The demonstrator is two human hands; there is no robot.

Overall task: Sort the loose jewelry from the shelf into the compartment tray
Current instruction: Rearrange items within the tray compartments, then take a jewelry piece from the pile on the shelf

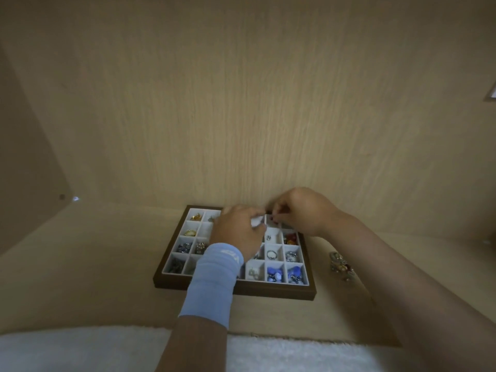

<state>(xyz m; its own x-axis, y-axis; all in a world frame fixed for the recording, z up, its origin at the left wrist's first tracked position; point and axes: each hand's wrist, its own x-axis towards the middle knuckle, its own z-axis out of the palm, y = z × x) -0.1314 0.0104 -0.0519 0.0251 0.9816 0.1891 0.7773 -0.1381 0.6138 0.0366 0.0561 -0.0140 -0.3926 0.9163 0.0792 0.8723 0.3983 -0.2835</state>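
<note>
Pale wood-grain panelling (241, 103) closes off the back and sides of the cupboard, and the shelf (80, 264) below it is the same light wood. Just under both my hands sits the compartment tray (268, 289), a dark brown frame around a grid of white cells.

My left hand (236, 232), with a light blue wristband (214, 280) behind it, hovers over the middle of the tray with its fingers curled in and the tips drawn towards the thumb. My right hand (300, 210) is just beside it, over the far right corner, its fingertips also pinched together and nearly meeting the left ones. Whether either hand has hold of a piece I cannot tell; anything between the tips is too small and blurred.

Nearer to me than my right hand, the cells hold orange-red stones (291, 239), a silver ring (271, 254) and blue pieces (275, 275). Beyond my left hand's outer side lies a gold piece (196, 216) in the far left cell.

Loose jewelry (341, 265) lies heaped on the shelf under my right forearm, near the tray but apart from it. White fluffy fabric (80, 350) runs along the shelf's near edge.
</note>
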